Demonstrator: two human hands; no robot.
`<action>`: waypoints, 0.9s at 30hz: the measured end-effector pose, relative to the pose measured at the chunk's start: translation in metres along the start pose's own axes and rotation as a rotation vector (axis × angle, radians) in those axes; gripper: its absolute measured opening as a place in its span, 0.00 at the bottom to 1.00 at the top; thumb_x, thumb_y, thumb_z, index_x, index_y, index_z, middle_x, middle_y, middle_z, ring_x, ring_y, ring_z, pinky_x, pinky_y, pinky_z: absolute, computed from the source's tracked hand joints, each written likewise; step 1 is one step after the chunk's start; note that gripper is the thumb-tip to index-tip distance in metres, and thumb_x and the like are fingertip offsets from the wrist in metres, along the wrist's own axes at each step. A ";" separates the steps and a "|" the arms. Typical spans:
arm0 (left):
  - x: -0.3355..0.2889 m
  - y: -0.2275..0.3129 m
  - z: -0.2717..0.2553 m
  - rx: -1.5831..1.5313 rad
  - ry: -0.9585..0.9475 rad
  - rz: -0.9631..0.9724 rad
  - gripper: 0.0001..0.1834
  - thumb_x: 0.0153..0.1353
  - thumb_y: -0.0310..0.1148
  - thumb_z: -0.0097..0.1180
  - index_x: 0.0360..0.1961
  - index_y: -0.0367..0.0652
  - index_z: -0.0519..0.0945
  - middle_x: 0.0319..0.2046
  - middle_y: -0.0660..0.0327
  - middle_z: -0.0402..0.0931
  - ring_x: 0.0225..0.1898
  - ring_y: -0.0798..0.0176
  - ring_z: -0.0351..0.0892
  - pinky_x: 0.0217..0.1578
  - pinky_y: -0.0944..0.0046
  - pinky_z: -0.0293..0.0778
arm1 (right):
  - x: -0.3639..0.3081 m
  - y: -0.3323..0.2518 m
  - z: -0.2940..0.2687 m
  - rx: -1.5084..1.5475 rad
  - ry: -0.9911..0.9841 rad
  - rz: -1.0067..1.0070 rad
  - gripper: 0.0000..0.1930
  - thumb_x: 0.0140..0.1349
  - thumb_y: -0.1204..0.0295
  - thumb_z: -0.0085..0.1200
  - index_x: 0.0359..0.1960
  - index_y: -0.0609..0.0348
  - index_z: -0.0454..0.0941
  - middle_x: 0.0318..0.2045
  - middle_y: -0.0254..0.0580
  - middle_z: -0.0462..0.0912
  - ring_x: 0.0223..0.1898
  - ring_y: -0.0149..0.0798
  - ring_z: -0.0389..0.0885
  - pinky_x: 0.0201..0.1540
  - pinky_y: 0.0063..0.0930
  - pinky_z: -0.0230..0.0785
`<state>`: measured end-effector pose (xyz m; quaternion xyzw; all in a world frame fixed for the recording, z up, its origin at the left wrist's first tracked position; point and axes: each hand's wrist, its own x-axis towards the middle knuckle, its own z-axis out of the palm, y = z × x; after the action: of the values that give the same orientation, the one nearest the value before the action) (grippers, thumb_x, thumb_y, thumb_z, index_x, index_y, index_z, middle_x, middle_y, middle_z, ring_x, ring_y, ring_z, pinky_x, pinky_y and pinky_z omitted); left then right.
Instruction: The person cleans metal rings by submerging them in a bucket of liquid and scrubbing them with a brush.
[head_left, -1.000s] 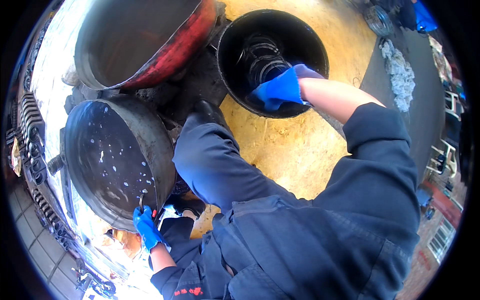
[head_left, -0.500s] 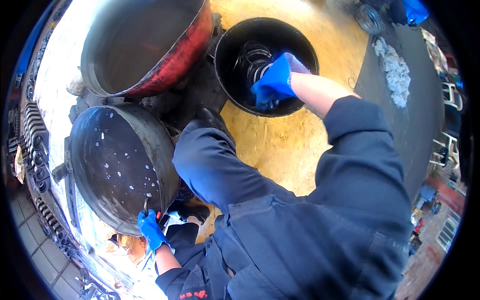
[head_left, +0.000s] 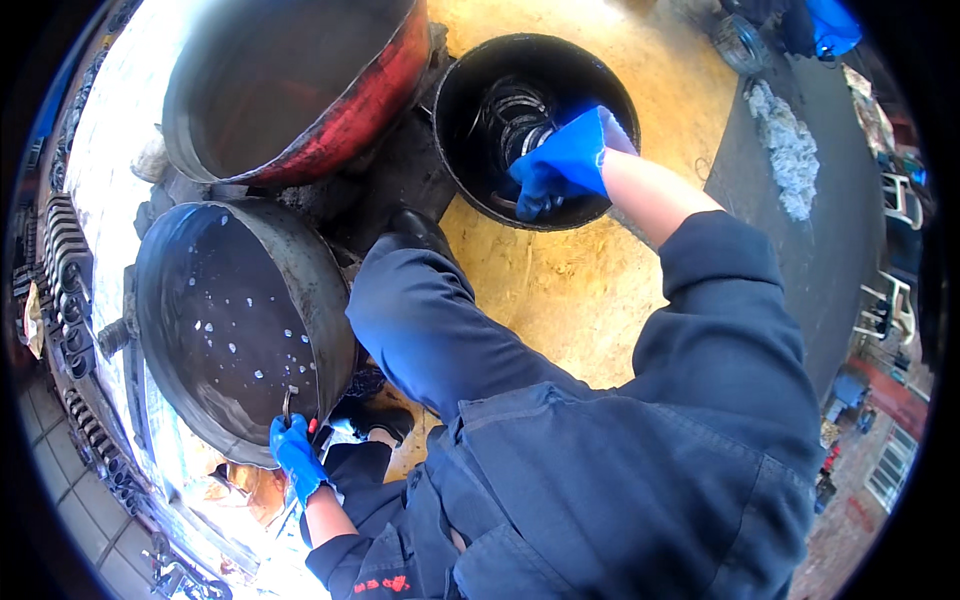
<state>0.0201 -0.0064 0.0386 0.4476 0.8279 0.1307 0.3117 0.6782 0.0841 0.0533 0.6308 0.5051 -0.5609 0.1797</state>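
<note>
My left hand (head_left: pixel 295 452), in a blue rubber glove, is closed around a slim metal tool (head_left: pixel 288 402) with a bit of red showing at the grip. It is at the near rim of a round grey basin (head_left: pixel 325 300) of dark liquid with pale flecks on top; the tool's tip is over the liquid. My right hand (head_left: pixel 560 165), gloved alike, reaches down inside a black bucket (head_left: pixel 618 100). Its fingers are curled beside a stack of dark, shiny metal rings (head_left: pixel 515 105). The glove hides what the fingertips grip, if anything.
A large red-sided basin (head_left: pixel 345 115) stands behind the grey one. My bent leg (head_left: pixel 430 310) is between basin and bucket on the yellowish floor (head_left: pixel 540 290). Pale grey rags (head_left: pixel 785 150) lie to the right on a dark sheet, below a coil of wire (head_left: pixel 740 45). Curved metal parts (head_left: pixel 68 260) line the far left.
My right hand has shifted slightly to the right in the bucket, exposing more of the rings. The left hand keeps its hold on the tool at the basin rim.
</note>
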 end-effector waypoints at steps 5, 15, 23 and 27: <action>-0.010 0.006 -0.006 0.093 0.042 0.111 0.10 0.63 0.32 0.59 0.34 0.33 0.80 0.23 0.56 0.74 0.26 0.63 0.68 0.30 0.56 0.70 | -0.016 -0.008 0.011 0.228 0.061 -0.116 0.26 0.58 0.65 0.67 0.58 0.57 0.79 0.37 0.40 0.82 0.36 0.35 0.79 0.41 0.30 0.71; -0.018 0.013 -0.006 0.208 0.035 0.093 0.12 0.60 0.33 0.60 0.37 0.33 0.81 0.28 0.49 0.81 0.30 0.58 0.76 0.36 0.54 0.74 | -0.058 -0.006 -0.090 1.003 0.215 -0.805 0.08 0.71 0.64 0.60 0.42 0.53 0.83 0.30 0.32 0.84 0.26 0.25 0.79 0.25 0.16 0.63; -0.010 0.011 -0.002 0.348 0.158 0.240 0.16 0.60 0.39 0.61 0.43 0.38 0.84 0.41 0.40 0.84 0.46 0.33 0.82 0.46 0.44 0.77 | 0.042 -0.287 -0.032 0.783 -0.079 -1.052 0.08 0.65 0.70 0.66 0.44 0.53 0.85 0.31 0.34 0.86 0.21 0.21 0.75 0.22 0.17 0.66; 0.010 0.015 -0.023 0.555 -0.014 -0.127 0.19 0.63 0.45 0.63 0.49 0.45 0.86 0.49 0.47 0.85 0.53 0.41 0.84 0.53 0.48 0.79 | 0.059 -0.410 0.077 0.483 0.035 -0.854 0.09 0.57 0.66 0.69 0.32 0.57 0.84 0.27 0.37 0.85 0.23 0.29 0.79 0.26 0.26 0.70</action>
<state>0.0113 0.0118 0.0597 0.4640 0.8561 -0.1239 0.1907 0.2855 0.2230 0.1166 0.4005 0.5769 -0.6749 -0.2264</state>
